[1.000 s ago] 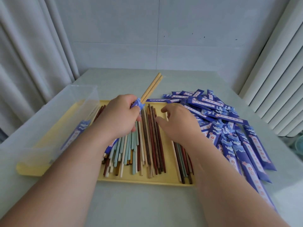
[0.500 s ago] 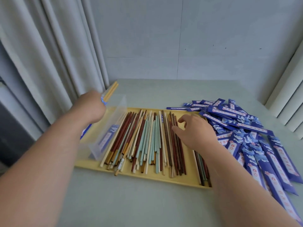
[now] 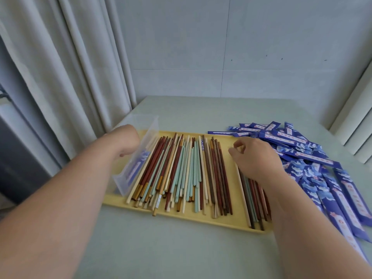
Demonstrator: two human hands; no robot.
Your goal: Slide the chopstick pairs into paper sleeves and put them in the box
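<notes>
Chopsticks [image 3: 181,170] lie loose across the yellow tray [image 3: 201,217], and one sleeved pair [image 3: 138,168] shows through the clear box [image 3: 150,125] at its left end. The left hand [image 3: 124,141] reaches in there with its fingers hidden, so its grip cannot be told. This looks like the drop-off step; the right hand [image 3: 255,156], loosely curled and empty, hovers over the tray's right end near the paper sleeves [image 3: 302,158], so next comes picking a matching pair.

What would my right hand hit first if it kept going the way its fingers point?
Probably the dark brown chopsticks left of the right hand on the yellow tray, though its height above them is unclear.
</notes>
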